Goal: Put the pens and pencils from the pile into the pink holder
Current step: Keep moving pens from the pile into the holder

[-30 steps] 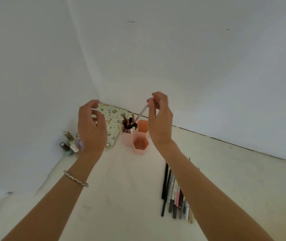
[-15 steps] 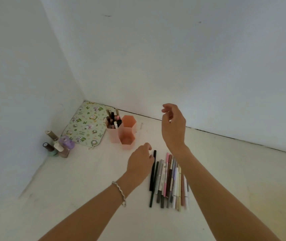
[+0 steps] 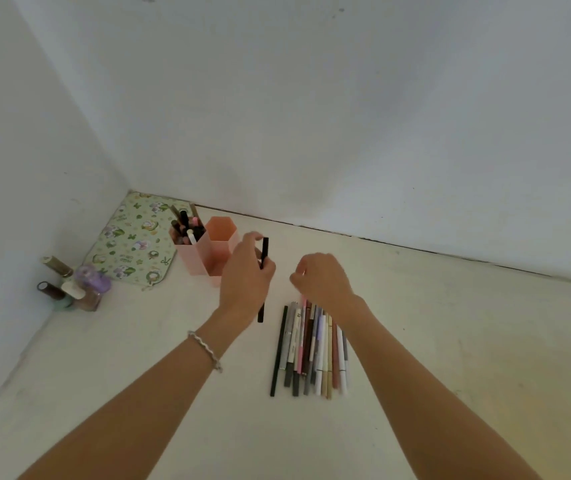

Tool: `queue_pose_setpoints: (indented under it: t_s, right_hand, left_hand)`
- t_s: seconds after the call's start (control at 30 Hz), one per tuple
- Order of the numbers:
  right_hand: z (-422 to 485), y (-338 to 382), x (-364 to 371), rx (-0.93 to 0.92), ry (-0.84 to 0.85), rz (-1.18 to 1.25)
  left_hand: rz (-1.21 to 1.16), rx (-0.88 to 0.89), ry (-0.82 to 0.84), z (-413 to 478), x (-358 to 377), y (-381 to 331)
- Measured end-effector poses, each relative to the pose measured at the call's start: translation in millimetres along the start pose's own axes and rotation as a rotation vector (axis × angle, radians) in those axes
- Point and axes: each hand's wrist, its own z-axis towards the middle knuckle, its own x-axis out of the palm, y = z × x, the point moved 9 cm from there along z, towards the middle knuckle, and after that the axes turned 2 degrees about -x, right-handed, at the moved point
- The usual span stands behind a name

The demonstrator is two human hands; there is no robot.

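Observation:
The pink holder [image 3: 194, 260] of hexagon tubes stands near the wall corner; its left tube is full of several pens and its back tube [image 3: 222, 233] looks hollow. My left hand [image 3: 245, 278] pinches a black pen [image 3: 264, 249] nearly upright, just right of the holder and lifted off the pile. The pile of pens and pencils [image 3: 312, 348] lies side by side on the white surface. My right hand [image 3: 322, 282] hovers curled over the pile's far ends, above a pink pen [image 3: 300, 341]. Whether its fingers grip anything is hidden.
A green floral mat [image 3: 131, 244] lies in the corner behind the holder. Several small nail polish bottles [image 3: 72, 289] stand against the left wall. White walls close in on the left and at the back.
My left hand picked a black pen off the pile's left side and raised it toward the holder. My right hand came down from the air onto the pile's far end.

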Motion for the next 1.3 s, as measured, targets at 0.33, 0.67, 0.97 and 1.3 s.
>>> queue_pose_setpoints:
  t_s: [0.33,0.67,0.97,1.3]
  right_hand:
    - [-1,4,47,-0.033,0.099,-0.436]
    - [-1,-4,52,0.027,0.089,-0.466]
    - [16,-9,1,0.244,0.1,0.256]
    - [13,33,-107,0.034,-0.48,0.783]
  left_hand:
    - [-0.104,0.097,-0.065,-7,-26,-13]
    - [-0.115,0.079,-0.049,-9,-22,-1]
    - [-0.241,0.225,-0.195,1,-71,-26]
    - [-0.277,0.237,-0.707,29,-195,-3]
